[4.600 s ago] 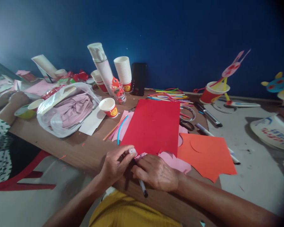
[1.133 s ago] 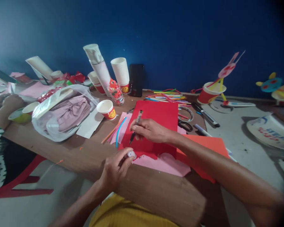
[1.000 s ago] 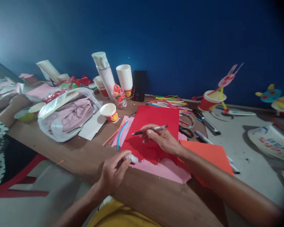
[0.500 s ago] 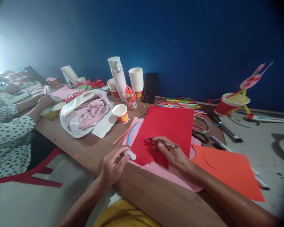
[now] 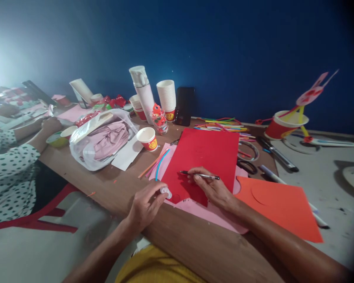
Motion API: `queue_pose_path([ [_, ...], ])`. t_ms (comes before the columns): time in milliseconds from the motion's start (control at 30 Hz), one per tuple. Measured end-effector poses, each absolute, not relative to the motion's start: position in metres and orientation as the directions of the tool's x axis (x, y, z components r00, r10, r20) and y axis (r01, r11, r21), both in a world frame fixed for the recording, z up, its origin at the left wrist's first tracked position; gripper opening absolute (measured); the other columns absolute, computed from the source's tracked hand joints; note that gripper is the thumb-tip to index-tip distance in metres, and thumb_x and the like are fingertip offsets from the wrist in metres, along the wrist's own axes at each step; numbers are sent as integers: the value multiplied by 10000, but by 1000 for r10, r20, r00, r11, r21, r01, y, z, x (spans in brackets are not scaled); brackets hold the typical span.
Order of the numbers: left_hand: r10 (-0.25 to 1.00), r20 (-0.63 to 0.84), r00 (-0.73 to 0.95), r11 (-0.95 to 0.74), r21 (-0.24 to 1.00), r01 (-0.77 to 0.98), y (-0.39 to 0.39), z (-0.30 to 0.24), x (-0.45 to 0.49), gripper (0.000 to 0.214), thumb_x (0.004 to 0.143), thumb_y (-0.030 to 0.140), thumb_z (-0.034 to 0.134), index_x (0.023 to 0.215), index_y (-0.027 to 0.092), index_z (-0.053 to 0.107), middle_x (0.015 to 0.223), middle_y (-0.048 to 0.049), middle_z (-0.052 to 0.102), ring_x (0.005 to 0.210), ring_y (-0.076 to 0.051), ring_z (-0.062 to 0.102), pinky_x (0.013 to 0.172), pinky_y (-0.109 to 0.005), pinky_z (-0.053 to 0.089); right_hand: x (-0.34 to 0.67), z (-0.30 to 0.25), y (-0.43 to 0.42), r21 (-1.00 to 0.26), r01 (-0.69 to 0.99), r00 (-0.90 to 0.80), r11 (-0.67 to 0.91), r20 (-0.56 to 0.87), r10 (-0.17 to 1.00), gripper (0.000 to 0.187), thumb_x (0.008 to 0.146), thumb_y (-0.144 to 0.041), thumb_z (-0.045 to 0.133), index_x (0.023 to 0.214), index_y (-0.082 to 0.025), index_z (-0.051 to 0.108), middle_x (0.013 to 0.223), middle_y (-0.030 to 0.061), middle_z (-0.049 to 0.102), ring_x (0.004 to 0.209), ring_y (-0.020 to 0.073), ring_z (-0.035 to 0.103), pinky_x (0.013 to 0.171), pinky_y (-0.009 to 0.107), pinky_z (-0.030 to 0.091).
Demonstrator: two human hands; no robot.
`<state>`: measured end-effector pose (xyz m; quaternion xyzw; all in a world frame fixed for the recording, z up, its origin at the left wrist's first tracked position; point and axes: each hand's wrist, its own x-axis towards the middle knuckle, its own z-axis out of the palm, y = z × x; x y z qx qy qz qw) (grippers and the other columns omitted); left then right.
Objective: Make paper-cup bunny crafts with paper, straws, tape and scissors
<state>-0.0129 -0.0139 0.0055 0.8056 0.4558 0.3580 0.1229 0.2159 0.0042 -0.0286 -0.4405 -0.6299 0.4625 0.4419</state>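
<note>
My right hand (image 5: 210, 186) lies on a red paper sheet (image 5: 206, 155) and pinches a thin black pen (image 5: 199, 175) that points left, its tip just above the paper. My left hand (image 5: 144, 206) rests at the table's near edge, fingers closed on a small white cap-like piece (image 5: 166, 192) beside the sheet's lower left corner. Pink paper (image 5: 206, 210) sticks out under the red sheet. An orange sheet (image 5: 280, 206) lies to the right.
A red paper cup (image 5: 147, 138), a plastic bag of pink cloth (image 5: 103, 139), stacked white cups (image 5: 166, 96), a dark phone (image 5: 185, 106), coloured straws (image 5: 221, 125), scissors (image 5: 247, 167) and markers (image 5: 279, 154) crowd the wooden table (image 5: 194, 243). Another person in a dotted sleeve (image 5: 8, 165) works at left.
My right hand swung the pen from upright to lying flat, pointing left, and drew back toward the red sheet's near edge. My left hand kept its hold. The view shifted left.
</note>
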Motion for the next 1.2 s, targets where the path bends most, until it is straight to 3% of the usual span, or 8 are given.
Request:
queue_pose_path([
  [500, 800, 478, 362, -584, 486, 650, -12, 4, -13, 132, 805, 184, 539, 913, 161, 610, 849, -58, 686, 757, -138, 639, 694, -211, 491, 216, -32, 3, -964, 175, -233, 199, 155, 960, 251, 902, -386, 406, 1052, -245, 550, 991, 36, 633, 911, 172, 607, 822, 338, 475],
  [733, 801, 462, 380, -591, 510, 625, -11, 3, -15, 158, 811, 176, 535, 949, 162, 611, 871, -62, 684, 811, -144, 638, 750, -222, 483, 217, -30, 2, -967, 174, -231, 186, 143, 962, 268, 901, -396, 402, 1060, -243, 554, 1033, 51, 641, 954, 186, 606, 848, 350, 472],
  [900, 815, 453, 363, -574, 540, 616, -11, 5, -14, 155, 811, 191, 529, 934, 163, 618, 832, -56, 685, 754, -135, 638, 705, -213, 490, 217, -30, 3, -973, 154, -241, 174, 134, 961, 283, 896, -405, 407, 1056, -225, 555, 1049, 64, 640, 945, 189, 610, 858, 365, 473],
  [1200, 819, 452, 353, -568, 548, 614, -12, 0, -14, 155, 809, 181, 523, 937, 154, 607, 845, -64, 684, 770, -141, 638, 711, -218, 492, 216, -21, 3, -982, 97, -110, 162, 151, 982, 214, 867, -370, 474, 989, -208, 543, 824, 42, 651, 792, 170, 623, 747, 320, 495],
])
